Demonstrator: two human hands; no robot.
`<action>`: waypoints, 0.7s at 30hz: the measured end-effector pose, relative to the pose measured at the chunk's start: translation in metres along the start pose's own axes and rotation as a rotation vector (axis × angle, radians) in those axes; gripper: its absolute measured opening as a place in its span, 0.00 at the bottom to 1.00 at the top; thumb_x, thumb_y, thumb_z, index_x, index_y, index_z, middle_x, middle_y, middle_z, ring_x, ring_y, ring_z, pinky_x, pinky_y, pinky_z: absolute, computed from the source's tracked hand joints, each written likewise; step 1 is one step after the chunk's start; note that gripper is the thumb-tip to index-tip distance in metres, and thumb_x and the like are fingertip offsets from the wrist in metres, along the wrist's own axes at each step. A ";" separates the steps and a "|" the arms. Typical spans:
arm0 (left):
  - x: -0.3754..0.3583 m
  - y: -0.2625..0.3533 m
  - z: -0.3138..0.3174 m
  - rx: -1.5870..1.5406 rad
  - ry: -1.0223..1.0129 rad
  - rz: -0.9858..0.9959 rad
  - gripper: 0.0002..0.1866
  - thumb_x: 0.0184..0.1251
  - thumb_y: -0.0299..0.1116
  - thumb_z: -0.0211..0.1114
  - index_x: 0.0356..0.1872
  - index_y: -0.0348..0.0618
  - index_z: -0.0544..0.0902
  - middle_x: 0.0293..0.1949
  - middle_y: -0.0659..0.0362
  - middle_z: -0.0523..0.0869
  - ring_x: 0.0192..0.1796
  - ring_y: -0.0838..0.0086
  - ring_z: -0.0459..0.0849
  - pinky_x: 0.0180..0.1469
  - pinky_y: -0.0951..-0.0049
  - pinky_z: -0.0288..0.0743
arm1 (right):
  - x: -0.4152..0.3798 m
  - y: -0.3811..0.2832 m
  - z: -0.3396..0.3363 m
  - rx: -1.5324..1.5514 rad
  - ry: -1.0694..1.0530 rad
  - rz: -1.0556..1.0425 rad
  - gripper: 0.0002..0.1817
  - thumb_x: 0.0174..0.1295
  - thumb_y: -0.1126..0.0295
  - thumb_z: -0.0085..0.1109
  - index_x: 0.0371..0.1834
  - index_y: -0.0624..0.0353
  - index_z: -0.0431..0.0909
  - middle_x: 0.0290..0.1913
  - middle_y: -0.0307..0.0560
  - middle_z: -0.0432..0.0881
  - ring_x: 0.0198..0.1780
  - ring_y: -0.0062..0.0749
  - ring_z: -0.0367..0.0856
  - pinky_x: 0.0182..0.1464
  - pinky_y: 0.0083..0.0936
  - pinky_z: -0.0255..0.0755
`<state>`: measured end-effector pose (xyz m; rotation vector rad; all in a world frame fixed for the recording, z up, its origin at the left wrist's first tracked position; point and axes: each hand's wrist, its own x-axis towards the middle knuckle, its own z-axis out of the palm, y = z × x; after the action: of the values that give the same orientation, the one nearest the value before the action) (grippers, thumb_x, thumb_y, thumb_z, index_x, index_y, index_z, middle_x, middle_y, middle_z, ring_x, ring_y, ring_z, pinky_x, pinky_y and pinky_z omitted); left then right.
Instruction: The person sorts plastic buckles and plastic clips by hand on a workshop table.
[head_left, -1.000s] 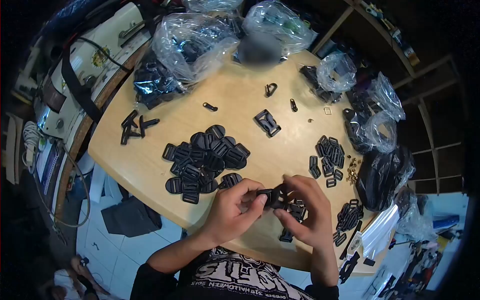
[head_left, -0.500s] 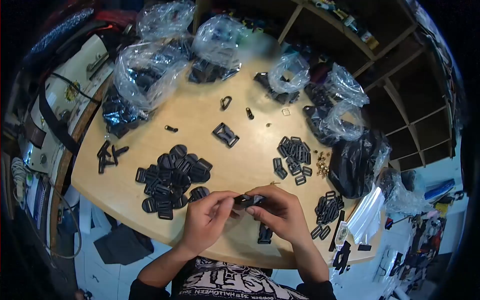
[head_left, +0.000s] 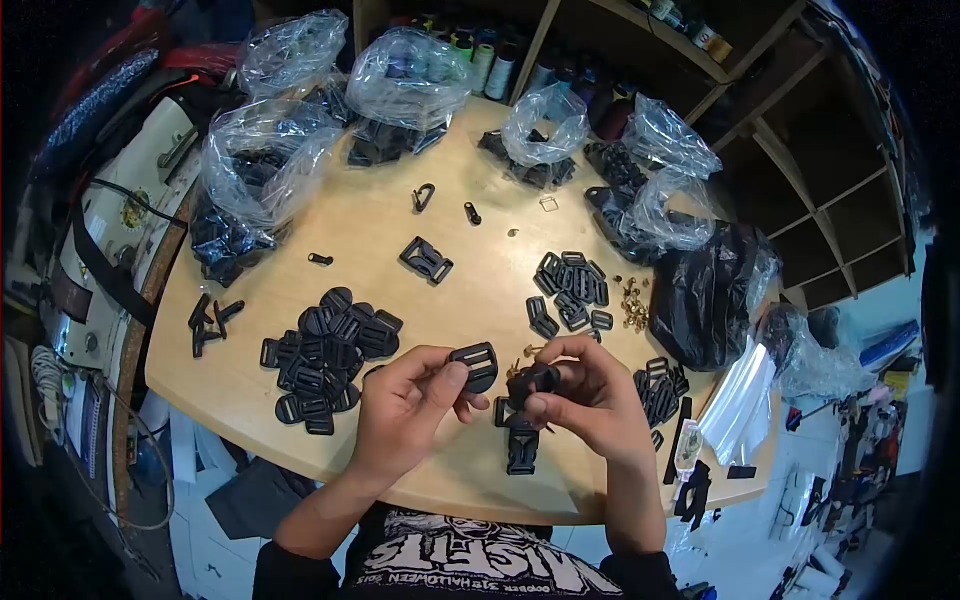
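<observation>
My left hand (head_left: 410, 405) pinches a black plastic slide buckle (head_left: 477, 366) with slots, its flat side facing me. A short gap away, my right hand (head_left: 590, 395) is closed on a small black piece (head_left: 530, 382), whose kind I cannot make out. Tiny brass bits show beside that piece. Below the hands, a black side-release buckle (head_left: 521, 452) lies near the table's front edge. A pile of black rounded buckles (head_left: 325, 345) sits left of my left hand. Rectangular slide buckles (head_left: 572, 285) lie beyond my right hand, and smaller ones (head_left: 660, 390) are to its right.
Plastic bags (head_left: 265, 165) of black parts line the table's back. A side-release buckle (head_left: 426, 260), a snap hook (head_left: 423, 197) and brass bits (head_left: 635, 303) lie on the wooden table (head_left: 360, 225). A sewing machine (head_left: 135, 190) stands left; shelves (head_left: 800, 190) rise behind right.
My hands have drawn apart, each holding a black piece. The left one now shows its slotted face. The camera view has shifted, so the tabletop items appear moved left.
</observation>
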<state>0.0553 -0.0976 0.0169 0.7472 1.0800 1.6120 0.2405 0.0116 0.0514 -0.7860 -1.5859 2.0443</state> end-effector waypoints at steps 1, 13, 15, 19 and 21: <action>0.000 0.000 0.000 0.001 0.003 0.003 0.13 0.76 0.30 0.57 0.49 0.27 0.78 0.37 0.54 0.85 0.37 0.76 0.86 0.36 0.77 0.78 | 0.000 0.001 -0.002 0.000 -0.004 -0.002 0.22 0.62 0.81 0.64 0.59 0.66 0.71 0.40 0.48 0.84 0.38 0.26 0.84 0.40 0.21 0.80; -0.036 -0.009 -0.021 -0.099 0.007 0.013 0.08 0.71 0.27 0.62 0.41 0.31 0.78 0.35 0.56 0.85 0.38 0.78 0.86 0.40 0.78 0.80 | 0.052 -0.026 0.022 -0.293 0.060 -0.059 0.25 0.59 0.79 0.68 0.61 0.63 0.76 0.35 0.39 0.83 0.36 0.19 0.81 0.37 0.15 0.74; -0.041 -0.013 -0.031 -0.022 0.004 0.043 0.08 0.70 0.28 0.64 0.40 0.31 0.78 0.34 0.57 0.85 0.37 0.80 0.86 0.39 0.78 0.80 | 0.084 -0.040 0.033 -0.375 0.029 -0.161 0.25 0.58 0.78 0.69 0.60 0.65 0.76 0.32 0.38 0.81 0.33 0.19 0.80 0.36 0.16 0.73; -0.045 -0.007 -0.040 0.119 0.038 0.175 0.08 0.67 0.29 0.67 0.38 0.33 0.79 0.30 0.59 0.85 0.33 0.83 0.84 0.36 0.80 0.79 | 0.155 -0.054 0.072 -0.386 -0.038 -0.277 0.25 0.59 0.76 0.69 0.61 0.65 0.75 0.30 0.37 0.80 0.32 0.18 0.79 0.36 0.17 0.72; -0.047 0.001 -0.044 0.125 0.068 0.208 0.08 0.67 0.28 0.66 0.38 0.33 0.79 0.29 0.59 0.84 0.33 0.83 0.84 0.36 0.80 0.79 | 0.189 -0.064 0.093 -0.583 -0.073 -0.340 0.25 0.60 0.73 0.68 0.61 0.66 0.74 0.26 0.36 0.79 0.30 0.16 0.78 0.34 0.16 0.70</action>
<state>0.0308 -0.1548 0.0018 0.9183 1.1919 1.7680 0.0371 0.0823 0.0983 -0.5733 -2.2221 1.3953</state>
